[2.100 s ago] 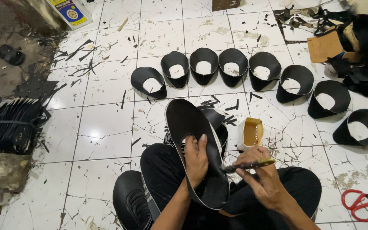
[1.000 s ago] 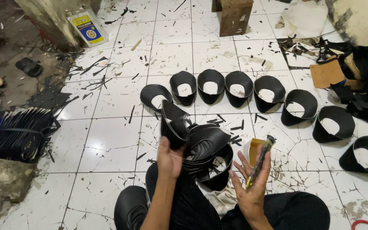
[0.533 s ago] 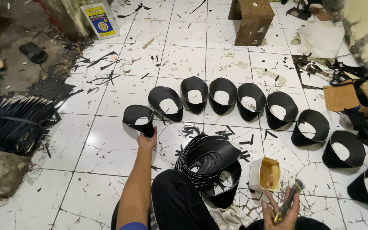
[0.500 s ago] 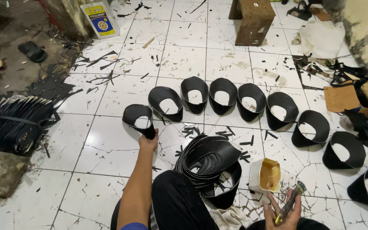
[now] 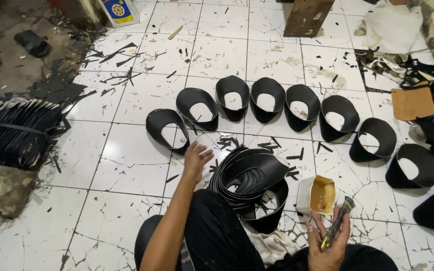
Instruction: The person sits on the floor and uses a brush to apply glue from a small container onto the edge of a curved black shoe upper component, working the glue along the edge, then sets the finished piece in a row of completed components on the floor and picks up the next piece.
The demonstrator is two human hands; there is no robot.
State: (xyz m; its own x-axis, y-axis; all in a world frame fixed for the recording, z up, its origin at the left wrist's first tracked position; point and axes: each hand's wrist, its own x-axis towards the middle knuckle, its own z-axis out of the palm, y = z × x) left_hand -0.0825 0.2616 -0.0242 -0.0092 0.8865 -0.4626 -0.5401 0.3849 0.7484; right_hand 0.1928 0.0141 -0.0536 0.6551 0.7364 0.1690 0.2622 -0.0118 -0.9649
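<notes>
releasing the leftmost curved black leather shoe upper (image 5: 166, 133) onto the white tiled floor (image 5: 126, 165), left hand (image 5: 196, 159) now open beside it, extending the row; right hand (image 5: 327, 246) grips a glue-tipped brush (image 5: 336, 230).

Open tile left of the left hand (image 5: 196, 159): the near-left floor (image 5: 121, 165) is bare apart from small black scraps. Far side is blocked by an arc of black cut-out pieces (image 5: 269, 100), running from the leftmost piece (image 5: 166, 129), just beyond the fingertips, round to the right edge. Gaps between pieces are narrow; some look touching, hard to tell. Right of the hand: stack of black pieces (image 5: 249, 178), tight against it. Glue pot (image 5: 317, 194) sits just beyond the right hand (image 5: 327, 248), near the stack. Far left: dark bundle (image 5: 18, 131) and scrap pile, well apart.
</notes>
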